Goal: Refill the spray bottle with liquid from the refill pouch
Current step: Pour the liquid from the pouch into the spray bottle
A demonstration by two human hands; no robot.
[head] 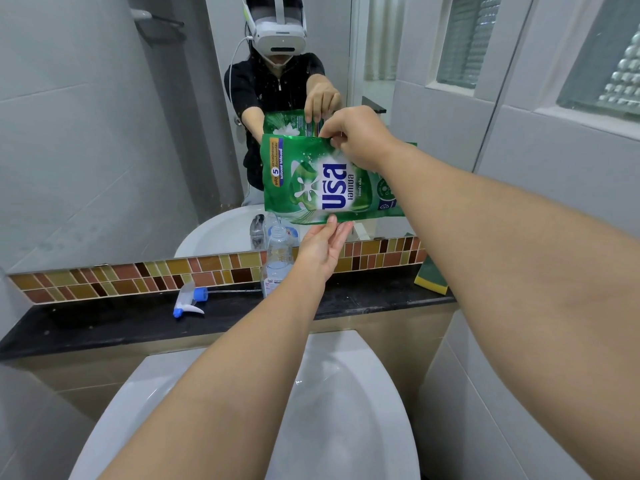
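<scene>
The green refill pouch (311, 181) is turned on its side in the air above the clear spray bottle (277, 261), which stands uncapped on the black ledge. My right hand (356, 136) pinches the pouch's upper edge. My left hand (323, 249) supports its lower edge with the fingertips, just right of the bottle's neck. The blue-and-white spray head (190, 303) with its dip tube lies on the ledge to the left of the bottle.
A white basin (329, 410) sits below the black ledge (104, 323). A mirror behind the ledge reflects me and the pouch. A green-and-yellow sponge (431, 277) leans at the ledge's right end. Grey tiled walls close in on both sides.
</scene>
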